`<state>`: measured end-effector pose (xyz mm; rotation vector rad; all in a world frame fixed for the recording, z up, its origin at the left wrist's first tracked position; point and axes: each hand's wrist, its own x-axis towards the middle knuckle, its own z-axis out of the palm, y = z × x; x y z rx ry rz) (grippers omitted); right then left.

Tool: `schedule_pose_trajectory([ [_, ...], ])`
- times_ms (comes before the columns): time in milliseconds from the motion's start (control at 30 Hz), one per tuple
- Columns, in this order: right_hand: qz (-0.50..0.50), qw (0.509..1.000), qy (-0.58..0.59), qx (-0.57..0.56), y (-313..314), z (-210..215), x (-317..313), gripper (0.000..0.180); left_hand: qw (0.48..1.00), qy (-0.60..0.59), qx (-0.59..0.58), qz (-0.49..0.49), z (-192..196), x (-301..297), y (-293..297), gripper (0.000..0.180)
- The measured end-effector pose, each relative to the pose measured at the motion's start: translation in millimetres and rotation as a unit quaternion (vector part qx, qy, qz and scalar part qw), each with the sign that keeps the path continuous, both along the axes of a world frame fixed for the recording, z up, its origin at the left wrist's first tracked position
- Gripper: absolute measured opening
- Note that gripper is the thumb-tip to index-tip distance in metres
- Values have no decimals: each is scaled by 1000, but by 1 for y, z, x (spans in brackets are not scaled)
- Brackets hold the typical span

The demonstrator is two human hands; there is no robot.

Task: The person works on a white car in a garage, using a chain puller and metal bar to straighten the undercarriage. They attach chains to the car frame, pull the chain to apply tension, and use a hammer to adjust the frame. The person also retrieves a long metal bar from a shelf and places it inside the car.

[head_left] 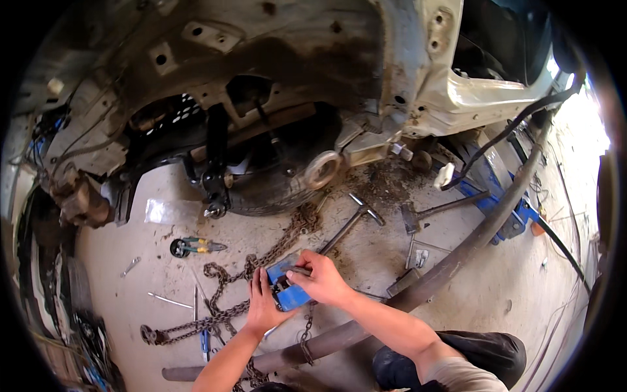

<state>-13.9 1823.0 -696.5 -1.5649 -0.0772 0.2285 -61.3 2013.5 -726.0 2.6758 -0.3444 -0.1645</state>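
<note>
One blue block [295, 300] over the chain [302, 221] on the floor [470, 313]: likely heavy, stiff, maybe greasy. Left hand [262, 306] spread along its side; right hand [320, 279], curled, pinches a dark piece [300, 270]. Best hold: outer edges.

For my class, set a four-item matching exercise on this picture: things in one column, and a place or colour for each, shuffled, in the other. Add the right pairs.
Column one
1. Pliers
2. Tyre
3. Hammer
4. Block

Column two
A. On the floor, right of the T-bar
B. Blue, between the left hand and the right hand
C. Partly yellow and green
D. Black, beneath the car body

Right pairs: 1-C, 2-D, 3-A, 4-B
</note>
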Motion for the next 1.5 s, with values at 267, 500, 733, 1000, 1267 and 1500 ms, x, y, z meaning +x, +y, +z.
schedule_pose_trajectory([
  [267, -118, 983, 4, 143, -74, 68, 27, 14, 995, -65, 15, -71, 88, 58, -50, 120],
  [500, -168, 926, 24, 337, -82, 106, 58, 20, 995, -93, 33, -34, 168, 74, -61, 121],
  [733, -230, 902, 38, 364, -77, 111, 87, 20, 997, -79, 22, -7, 187, 92, -66, 116],
  [1000, -235, 933, 17, 271, -70, 116, 90, 26, 999, -40, 27, -7, 181, 101, -67, 116],
  [1267, -381, 912, -13, 150, -53, 106, 81, 45, 996, -66, 56, -25, 191, 107, -62, 115],
  [1500, -413, 877, 18, 244, -46, 101, 91, 55, 998, -52, 19, -26, 194, 111, -55, 115],
])
